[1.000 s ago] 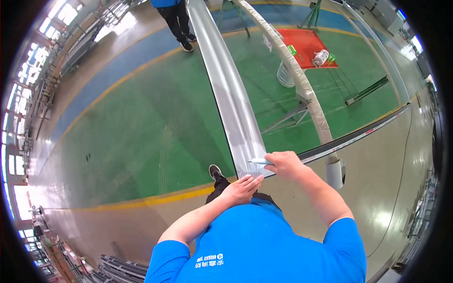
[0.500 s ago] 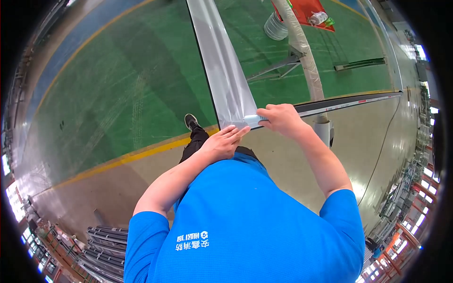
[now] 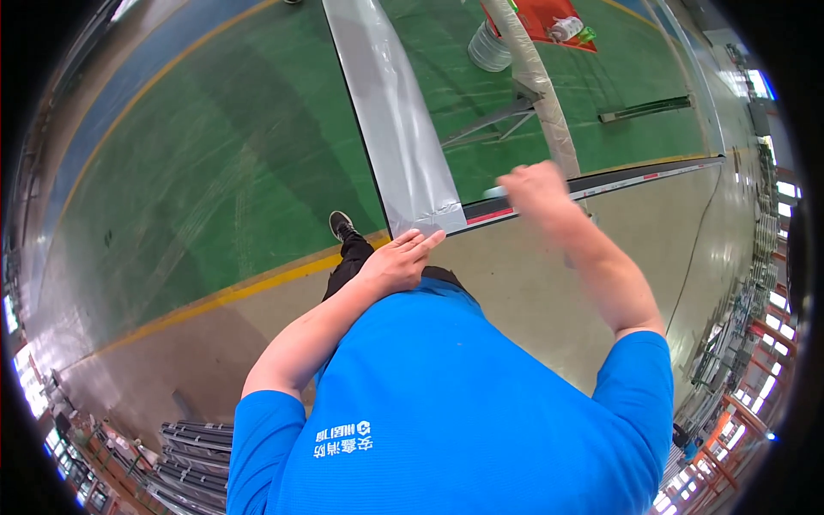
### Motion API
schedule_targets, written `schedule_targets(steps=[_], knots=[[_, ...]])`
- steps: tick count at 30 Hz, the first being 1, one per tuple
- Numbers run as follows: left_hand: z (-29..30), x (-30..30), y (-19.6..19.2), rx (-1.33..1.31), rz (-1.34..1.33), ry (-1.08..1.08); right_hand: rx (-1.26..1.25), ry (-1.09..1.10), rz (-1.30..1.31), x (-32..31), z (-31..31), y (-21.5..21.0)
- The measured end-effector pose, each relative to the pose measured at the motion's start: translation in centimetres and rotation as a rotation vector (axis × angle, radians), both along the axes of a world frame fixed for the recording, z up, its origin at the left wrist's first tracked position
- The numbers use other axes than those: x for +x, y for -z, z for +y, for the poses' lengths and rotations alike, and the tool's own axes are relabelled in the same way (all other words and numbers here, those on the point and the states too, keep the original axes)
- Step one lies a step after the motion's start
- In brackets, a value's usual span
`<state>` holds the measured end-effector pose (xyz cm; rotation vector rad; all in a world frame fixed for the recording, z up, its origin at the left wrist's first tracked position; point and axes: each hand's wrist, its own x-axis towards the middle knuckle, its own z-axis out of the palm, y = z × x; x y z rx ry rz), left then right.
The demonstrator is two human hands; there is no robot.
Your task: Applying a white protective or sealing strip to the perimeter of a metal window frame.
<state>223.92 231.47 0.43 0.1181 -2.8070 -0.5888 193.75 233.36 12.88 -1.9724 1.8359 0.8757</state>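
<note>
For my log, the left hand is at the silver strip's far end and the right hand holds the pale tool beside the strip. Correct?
No: the head view shows the left hand at the near end of the silver strip, not the far; the right hand holds the pale tool beside it.

Right hand (image 3: 536, 189) and pale tool (image 3: 494, 193) off silver panel (image 3: 402, 129)

- Left hand (image 3: 396, 263) palm down, fingers (image 3: 427, 244) stretched forward and rightward.
- Left forearm (image 3: 318, 318) slanting inward from a bent elbow.
- Right hand (image 3: 534, 190) curled, motion-blurred, farther forward than the left.
- Right forearm (image 3: 608, 273) angled forward and inward.
</note>
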Motion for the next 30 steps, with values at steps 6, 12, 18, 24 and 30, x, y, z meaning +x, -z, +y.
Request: schedule_targets(steps=[6, 12, 18, 24, 30], knots=[[-0.8, 1.2, -2.2, 0.355, 0.201, -0.087, -0.494, 0.312, 0.014, -6.6, 4.5, -2.5], [-3.9, 4.0, 3.0, 1.295, 0.183, -0.99, -0.406, 0.881, -0.819, 1.9, 3.2, 4.0], [-6.8, 1.5, 8.1, 2.294, 0.199, -0.783, -0.305, 0.91, -0.852, 4.3, -0.5, 8.5], [-8.1, -0.8, 13.6, 2.543, 0.013, -0.641, -0.212, 0.836, -0.805, 4.3, -2.7, 10.0], [-7.4, -4.3, 12.3, 2.486, 0.068, -0.394, 0.044, 1.003, -0.648, 5.9, -4.9, 13.8]])
